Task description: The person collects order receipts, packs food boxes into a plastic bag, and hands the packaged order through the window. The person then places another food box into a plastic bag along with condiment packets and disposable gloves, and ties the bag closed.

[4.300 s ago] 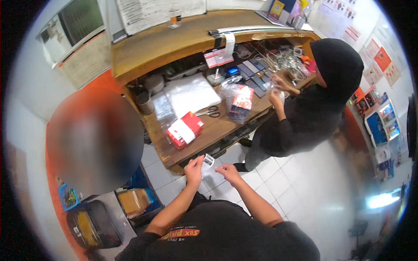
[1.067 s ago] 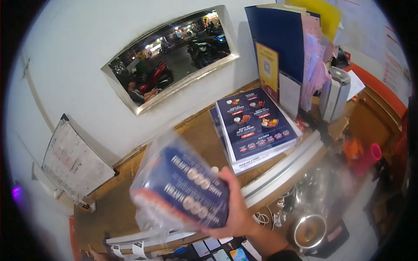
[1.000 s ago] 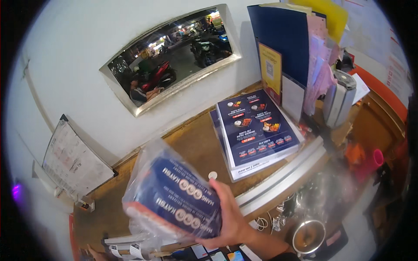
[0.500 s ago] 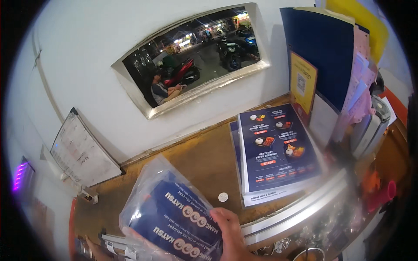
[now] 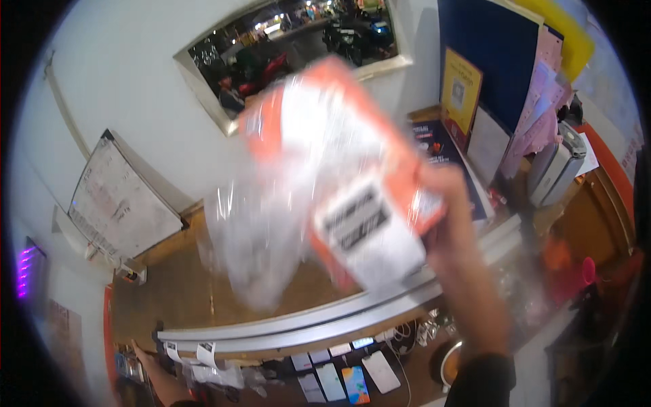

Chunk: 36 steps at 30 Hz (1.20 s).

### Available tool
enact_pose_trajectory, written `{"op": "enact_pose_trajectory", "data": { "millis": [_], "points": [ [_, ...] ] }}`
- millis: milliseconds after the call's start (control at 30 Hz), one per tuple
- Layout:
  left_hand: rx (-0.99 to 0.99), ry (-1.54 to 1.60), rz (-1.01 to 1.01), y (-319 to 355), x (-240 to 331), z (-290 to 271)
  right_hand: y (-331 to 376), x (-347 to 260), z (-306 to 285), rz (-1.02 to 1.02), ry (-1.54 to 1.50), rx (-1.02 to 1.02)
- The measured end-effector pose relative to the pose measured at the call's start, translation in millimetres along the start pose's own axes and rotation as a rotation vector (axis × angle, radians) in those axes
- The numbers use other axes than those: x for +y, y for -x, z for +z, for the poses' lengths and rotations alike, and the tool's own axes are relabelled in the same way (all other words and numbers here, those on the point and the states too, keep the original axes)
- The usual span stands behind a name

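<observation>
An orange-red package (image 5: 349, 159) in clear plastic (image 5: 258, 230) is grasped by the right hand (image 5: 444, 203) above the wooden counter (image 5: 173, 292); whether anything is grasped by the left hand (image 5: 139, 353), near left, cannot be told.

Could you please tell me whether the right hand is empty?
No, the right hand grips the right side of a boxy orange-and-white package in clear plastic.

A whiteboard (image 5: 125, 197) stands along the back edge of the wooden counter (image 5: 176, 298), toward its left end. Toward the right end of that edge, a dark blue folder (image 5: 488, 64) stands behind a yellow card (image 5: 459, 95), beside printed menus (image 5: 468, 180). A metal strip (image 5: 319, 317) follows the front edge; several phones (image 5: 331, 382) lie below it.
</observation>
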<state>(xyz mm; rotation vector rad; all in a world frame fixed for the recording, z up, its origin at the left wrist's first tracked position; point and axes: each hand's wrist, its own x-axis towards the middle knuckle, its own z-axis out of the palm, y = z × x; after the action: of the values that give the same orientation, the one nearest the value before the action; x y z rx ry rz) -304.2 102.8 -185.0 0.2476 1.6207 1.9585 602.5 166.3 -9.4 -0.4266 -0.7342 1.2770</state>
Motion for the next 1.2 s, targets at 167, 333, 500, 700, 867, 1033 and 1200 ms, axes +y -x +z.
{"op": "enact_pose_trajectory", "data": {
  "millis": [167,333,500,700,867,1033,1200],
  "points": [
    [-0.018,0.04,-0.029,-13.3,9.4,10.5,-61.1,-25.3,30.4,-0.222,-0.118,0.004],
    [-0.099,0.119,-0.029,-23.5,4.9,5.0,-116.7,-14.2,12.7,-0.212,-0.022,0.115],
    [-0.089,0.161,-0.081,1.6,2.7,13.2,-197.9,-3.2,7.3,-0.114,0.057,-0.003],
    [-0.149,0.139,-0.062,-3.1,3.9,10.9,-289.1,-2.6,1.4,0.085,0.134,0.082],
    [-0.149,0.179,-0.106,3.8,0.7,20.9,-283.5,-10.6,17.4,0.136,0.189,0.12],
    [-0.119,0.148,-0.065,3.0,7.2,-2.5,-277.4,5.2,22.2,0.092,0.126,0.047],
    [-0.176,0.138,-0.092,-4.2,-10.4,28.1,-308.5,-8.5,-44.5,0.121,-0.011,0.303]
  ]
}}
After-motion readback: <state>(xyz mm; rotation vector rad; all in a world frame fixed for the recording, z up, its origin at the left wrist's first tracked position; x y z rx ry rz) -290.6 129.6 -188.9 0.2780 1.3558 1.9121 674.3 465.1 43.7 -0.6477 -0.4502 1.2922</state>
